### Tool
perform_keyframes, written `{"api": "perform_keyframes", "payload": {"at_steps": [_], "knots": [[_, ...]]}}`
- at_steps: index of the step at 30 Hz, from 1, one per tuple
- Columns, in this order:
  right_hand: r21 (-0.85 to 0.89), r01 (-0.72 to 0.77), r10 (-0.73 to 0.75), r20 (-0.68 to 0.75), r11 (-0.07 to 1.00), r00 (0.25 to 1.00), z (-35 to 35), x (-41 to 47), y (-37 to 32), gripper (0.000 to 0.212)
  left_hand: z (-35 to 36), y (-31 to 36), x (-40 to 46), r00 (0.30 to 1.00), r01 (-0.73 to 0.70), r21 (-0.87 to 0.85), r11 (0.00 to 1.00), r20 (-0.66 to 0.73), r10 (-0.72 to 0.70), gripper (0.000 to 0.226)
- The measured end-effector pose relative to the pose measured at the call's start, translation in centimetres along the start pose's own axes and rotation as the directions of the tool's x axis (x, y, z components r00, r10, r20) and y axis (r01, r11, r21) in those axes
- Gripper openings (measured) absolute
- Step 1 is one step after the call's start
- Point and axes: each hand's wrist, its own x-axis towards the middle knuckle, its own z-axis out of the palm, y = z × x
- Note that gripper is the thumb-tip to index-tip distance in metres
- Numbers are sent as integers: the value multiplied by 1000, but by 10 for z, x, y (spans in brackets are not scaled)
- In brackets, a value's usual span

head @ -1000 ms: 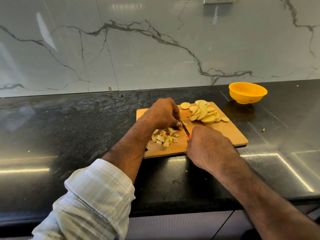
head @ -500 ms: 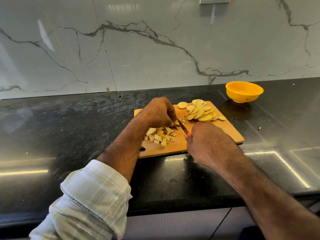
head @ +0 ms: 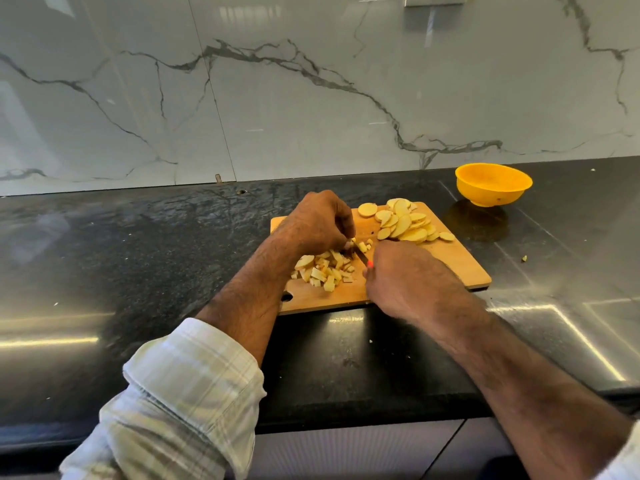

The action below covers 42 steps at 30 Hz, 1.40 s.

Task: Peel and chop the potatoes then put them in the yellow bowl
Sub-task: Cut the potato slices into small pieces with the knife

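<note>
**Blade close to the holding fingers**

The potato strip being cut (head: 360, 244) lies on the wooden cutting board (head: 453, 265), pinned under the curled fingers of the left hand (head: 311, 225). The knife (head: 362, 257) sits just beside those fingertips, its blade mostly hidden; the right hand (head: 405, 278) is clenched round its handle, of which only an orange-red tip shows. With so little gap, a slip of the blade toward the left fingers looks like the main risk, more so as the piece gets shorter.

Below the left fingers sits a heap of chopped pieces (head: 323, 270), and it crowds the cutting spot, so cubes may be nudged off the board's near edge onto the dark surface (head: 138, 254). Beyond the right hand's fingers, uncut slices (head: 403, 223) wait in an overlapping fan. The yellow bowl (head: 493, 184) stands well apart past them, looking empty, so the carry across could drop pieces; one scrap (head: 524, 258) already lies on the surface.
</note>
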Motion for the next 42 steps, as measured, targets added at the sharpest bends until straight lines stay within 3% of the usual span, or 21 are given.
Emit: {"api": "perform_keyframes", "payload": {"at_steps": [3,9,15,17,19,21,24,30,36,42], "knots": [[4,-32,32,2,999,1000,-7,-2,7,20,-2,-7,1,999,-49,-34,998,-22,48,20],[-17,-162,163,142,987,976,-17,-3,7,33,-2,-19,4,991,-77,-37,996,-114,73,14],[-12,-40,41,126,999,991,-8,1,-1,27,-9,-30,4,984,-68,-22,997,-168,63,12],[-2,-53,53,71,999,996,-12,3,7,23,-16,-32,2,991,-71,-28,997,-118,68,11],[-4,-54,54,5,999,999,-14,5,19,27,-21,-29,-1,996,-83,-30,996,24,84,14],[-16,-71,71,14,997,997,-13,6,26,29,-20,-25,-3,983,-102,6,995,153,100,14],[-25,-77,79,67,997,995,-9,3,30,32,-13,-18,-2,971,-136,79,988,210,117,9],[-5,-78,78,58,997,995,-8,-7,33,34,-3,-10,1,981,-126,267,955,174,81,7],[0,-106,106,38,994,994,-7,-9,32,32,12,-1,4,999,-47,324,945,30,39,15],[1,-107,107,67,994,992,-7,-7,15,25,6,-3,3,999,-9,292,956,42,-3,8]]}}
